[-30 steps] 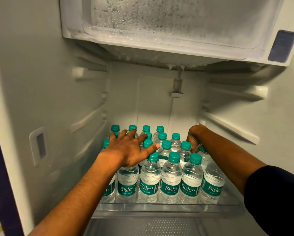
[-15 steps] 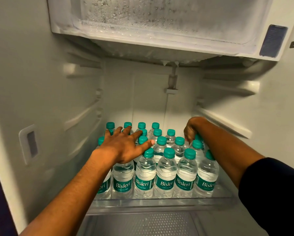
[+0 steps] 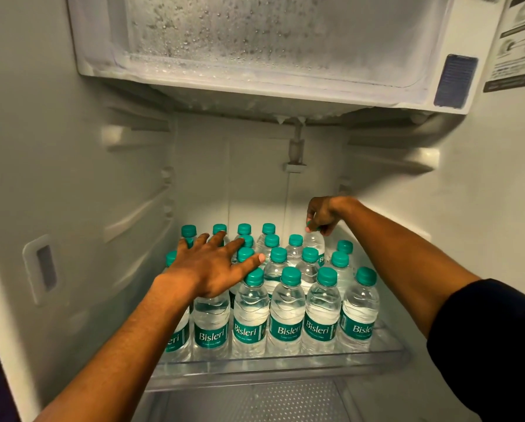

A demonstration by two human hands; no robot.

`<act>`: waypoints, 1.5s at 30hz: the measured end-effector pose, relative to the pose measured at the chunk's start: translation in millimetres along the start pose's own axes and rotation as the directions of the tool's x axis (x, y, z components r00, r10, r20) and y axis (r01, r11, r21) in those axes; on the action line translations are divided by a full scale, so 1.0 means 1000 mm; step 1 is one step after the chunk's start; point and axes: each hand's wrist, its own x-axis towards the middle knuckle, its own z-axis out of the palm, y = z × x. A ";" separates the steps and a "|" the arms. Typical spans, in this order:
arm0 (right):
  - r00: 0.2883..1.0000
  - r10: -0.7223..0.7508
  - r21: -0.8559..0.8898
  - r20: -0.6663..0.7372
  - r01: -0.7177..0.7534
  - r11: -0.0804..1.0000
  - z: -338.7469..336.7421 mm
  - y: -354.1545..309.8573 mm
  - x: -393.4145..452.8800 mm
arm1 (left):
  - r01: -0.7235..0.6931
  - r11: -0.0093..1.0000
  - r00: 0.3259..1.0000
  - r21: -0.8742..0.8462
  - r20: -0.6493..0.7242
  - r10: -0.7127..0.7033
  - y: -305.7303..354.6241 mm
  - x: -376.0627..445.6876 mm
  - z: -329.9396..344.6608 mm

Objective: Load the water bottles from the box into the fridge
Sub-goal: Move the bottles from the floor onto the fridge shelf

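Well along — some twenty water bottles (image 3: 287, 312) upright on fridge shelf (image 3: 389, 356) | left hand (image 3: 215, 266) flat, fingers spread on caps; right hand (image 3: 323, 216) pinching rear bottle (image 3: 315, 243) by its cap | box unseen; remainder perhaps few.

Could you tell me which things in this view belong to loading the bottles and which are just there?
Part of the job:
- bottle held by its cap in the right hand
- standing water bottles under the flat left hand
- clear fridge shelf

Just there:
- frosted freezer compartment
- label stickers
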 end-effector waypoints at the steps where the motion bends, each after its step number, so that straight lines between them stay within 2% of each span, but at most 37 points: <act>1: 1.000 -0.010 0.010 -0.025 0.010 1.000 0.001 0.000 0.002 | 0.001 1.000 1.000 0.001 0.002 -0.001 0.000 0.000 0.000; 6: 0.989 -0.129 0.063 -0.073 0.133 0.989 0.010 -0.012 -0.001 | 0.006 1.000 1.000 0.004 -0.004 -0.006 0.000 0.002 0.000; 12: 0.971 -0.215 0.020 -0.108 0.218 0.976 0.021 -0.030 0.000 | 0.010 1.000 1.000 0.001 0.002 -0.010 0.001 0.001 0.000; 18: 0.983 -0.175 0.022 -0.056 0.176 0.984 0.025 -0.028 -0.004 | 0.013 1.000 1.000 -0.006 0.002 -0.013 0.000 0.002 0.001; 21: 0.978 -0.195 0.009 -0.074 0.196 0.981 0.026 -0.026 -0.014 | 0.010 1.000 1.000 -0.022 -0.014 -0.010 0.000 0.001 0.000; 32: 0.981 -0.122 -0.090 -0.153 0.109 0.990 0.014 0.015 -0.065 | -0.012 0.991 0.982 -0.135 -0.187 -0.013 -0.004 -0.009 -0.006; 36: 0.975 -0.129 -0.064 -0.183 0.119 0.991 0.019 0.029 -0.090 | 0.003 0.994 0.980 -0.112 -0.200 -0.025 -0.008 -0.025 -0.012; 41: 0.969 -0.153 -0.029 -0.195 0.150 0.988 0.036 0.037 -0.134 | 0.051 0.997 0.988 -0.053 -0.144 -0.058 -0.014 -0.063 -0.013; 45: 0.935 -0.159 -0.032 -0.318 0.157 0.987 0.052 0.045 -0.152 | 0.096 0.995 0.982 0.006 -0.166 -0.094 -0.017 -0.093 -0.006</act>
